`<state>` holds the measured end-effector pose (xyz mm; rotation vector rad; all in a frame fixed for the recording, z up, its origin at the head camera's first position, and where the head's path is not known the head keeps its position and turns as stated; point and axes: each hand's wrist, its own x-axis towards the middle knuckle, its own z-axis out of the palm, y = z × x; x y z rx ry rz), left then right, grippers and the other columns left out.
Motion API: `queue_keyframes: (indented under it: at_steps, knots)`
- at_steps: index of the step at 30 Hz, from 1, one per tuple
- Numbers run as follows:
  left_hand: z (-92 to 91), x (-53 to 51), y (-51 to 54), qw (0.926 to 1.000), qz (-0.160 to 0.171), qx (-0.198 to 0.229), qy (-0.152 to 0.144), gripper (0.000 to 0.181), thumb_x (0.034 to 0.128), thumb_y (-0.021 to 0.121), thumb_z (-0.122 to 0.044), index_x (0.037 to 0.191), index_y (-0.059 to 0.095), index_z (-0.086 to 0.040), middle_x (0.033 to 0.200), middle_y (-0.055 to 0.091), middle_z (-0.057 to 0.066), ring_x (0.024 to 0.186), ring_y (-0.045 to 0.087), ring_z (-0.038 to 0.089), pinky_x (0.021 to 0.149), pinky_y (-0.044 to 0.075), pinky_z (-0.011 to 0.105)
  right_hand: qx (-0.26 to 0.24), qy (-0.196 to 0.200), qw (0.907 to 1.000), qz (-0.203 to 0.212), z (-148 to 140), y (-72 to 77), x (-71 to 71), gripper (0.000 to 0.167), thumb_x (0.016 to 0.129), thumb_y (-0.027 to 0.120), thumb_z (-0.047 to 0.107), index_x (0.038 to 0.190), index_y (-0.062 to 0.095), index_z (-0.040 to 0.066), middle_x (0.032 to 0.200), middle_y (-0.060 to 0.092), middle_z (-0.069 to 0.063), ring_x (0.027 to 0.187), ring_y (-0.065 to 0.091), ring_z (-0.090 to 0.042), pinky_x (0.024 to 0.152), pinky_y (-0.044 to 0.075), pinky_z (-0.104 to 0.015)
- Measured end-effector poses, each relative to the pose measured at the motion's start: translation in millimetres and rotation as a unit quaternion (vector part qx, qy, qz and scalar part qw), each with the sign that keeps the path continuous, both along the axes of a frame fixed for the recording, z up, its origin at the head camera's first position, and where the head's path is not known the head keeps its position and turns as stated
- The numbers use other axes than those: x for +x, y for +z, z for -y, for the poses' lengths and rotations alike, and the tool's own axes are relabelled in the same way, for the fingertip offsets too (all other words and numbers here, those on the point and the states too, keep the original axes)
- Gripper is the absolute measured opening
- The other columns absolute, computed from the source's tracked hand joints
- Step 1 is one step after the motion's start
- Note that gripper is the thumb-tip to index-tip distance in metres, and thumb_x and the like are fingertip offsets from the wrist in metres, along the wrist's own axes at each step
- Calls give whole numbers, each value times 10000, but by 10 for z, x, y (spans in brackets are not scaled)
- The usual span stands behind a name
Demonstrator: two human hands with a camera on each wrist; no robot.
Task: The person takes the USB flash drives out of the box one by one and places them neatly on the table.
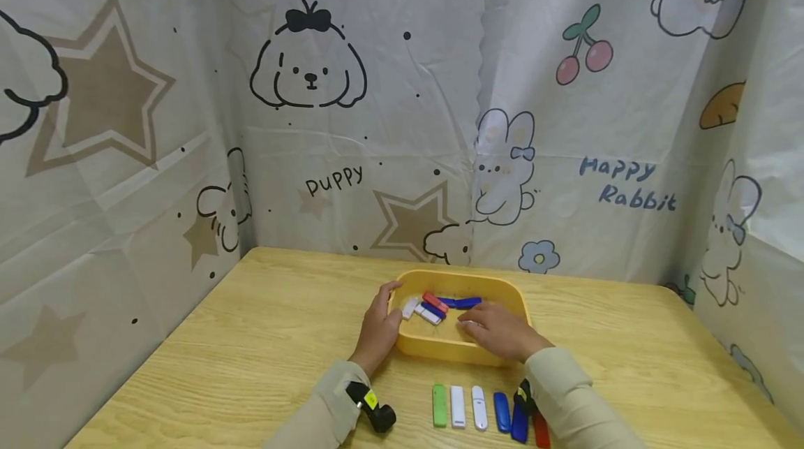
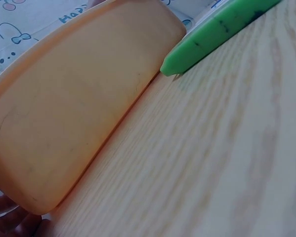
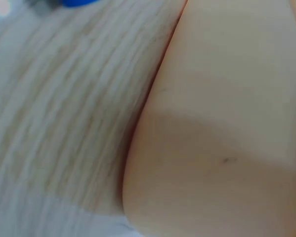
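Note:
At its left end, the yellow basket (image 1: 433, 348) is gripped by my left hand (image 1: 380, 330), whose fingers (image 2: 12, 217) show at the basket's corner in the left wrist view. My right hand (image 1: 505, 334) reaches over the near rim, fingers bent down inside; a bit of white shows by the fingertips, but whether they pinch it is unclear. Left of them lie a red stick (image 1: 435, 302), white sticks (image 1: 428, 315) and blue sticks (image 1: 467, 303). The right wrist view shows only the basket's outer wall (image 3: 222, 98), the tabletop and a blue edge.
In front of the basket stands a row on the wooden table (image 1: 264, 365): a green stick (image 1: 439, 406), white sticks (image 1: 458, 407), blue sticks (image 1: 502, 413) and a red one (image 1: 541, 431), partly under the right sleeve. A printed curtain (image 1: 389, 142) hangs behind.

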<state>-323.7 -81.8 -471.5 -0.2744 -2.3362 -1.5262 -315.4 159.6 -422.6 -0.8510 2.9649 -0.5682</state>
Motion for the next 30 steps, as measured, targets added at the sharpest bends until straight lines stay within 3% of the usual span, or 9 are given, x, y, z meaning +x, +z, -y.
queue_keyframes:
  at_steps: [7, 14, 22, 27, 30]
  knots:
    - [5, 3, -5, 10000, 66, 28, -10, 518, 847, 440, -20, 1351, 460, -133, 1437, 453, 142, 1336, 394, 347, 1077, 304, 551, 6, -95, 9999, 88, 6, 0, 16, 313, 970, 473, 238, 1130, 706, 103, 1217, 630, -74, 1227, 489, -347, 1045, 353, -507]
    - [2, 26, 15, 9999, 95, 87, -44, 520, 844, 439, -22, 1352, 464, -127, 1431, 456, 146, 1329, 399, 354, 1071, 306, 560, -178, -30, 9998, 74, 3, -8, 4, 280, 964, 482, 216, 1042, 738, 136, 1107, 676, 0, 1136, 553, -287, 1004, 391, -484]
    - [6, 27, 19, 9999, 111, 91, -10, 518, 847, 441, -26, 1352, 468, -139, 1425, 462, 146, 1324, 404, 358, 1068, 307, 566, -352, 92, 9990, 263, 23, 16, -11, 239, 935, 527, 194, 821, 735, 169, 909, 654, 42, 861, 564, -172, 823, 467, -418]
    - [6, 30, 19, 9999, 87, 131, -24, 520, 843, 439, -22, 1350, 471, -129, 1431, 458, 146, 1333, 397, 351, 1075, 300, 561, -477, -172, 9966, 650, 24, 27, -6, 207, 913, 572, 210, 775, 722, 173, 773, 585, 46, 717, 497, -142, 645, 421, -307]
    - [2, 33, 23, 9998, 100, 164, -41, 521, 844, 436, -29, 1355, 467, -128, 1439, 452, 140, 1342, 388, 341, 1082, 294, 553, -579, -158, 9943, 879, 18, 30, -28, 157, 902, 626, 207, 774, 711, 177, 714, 567, 63, 680, 486, -128, 604, 396, -272]
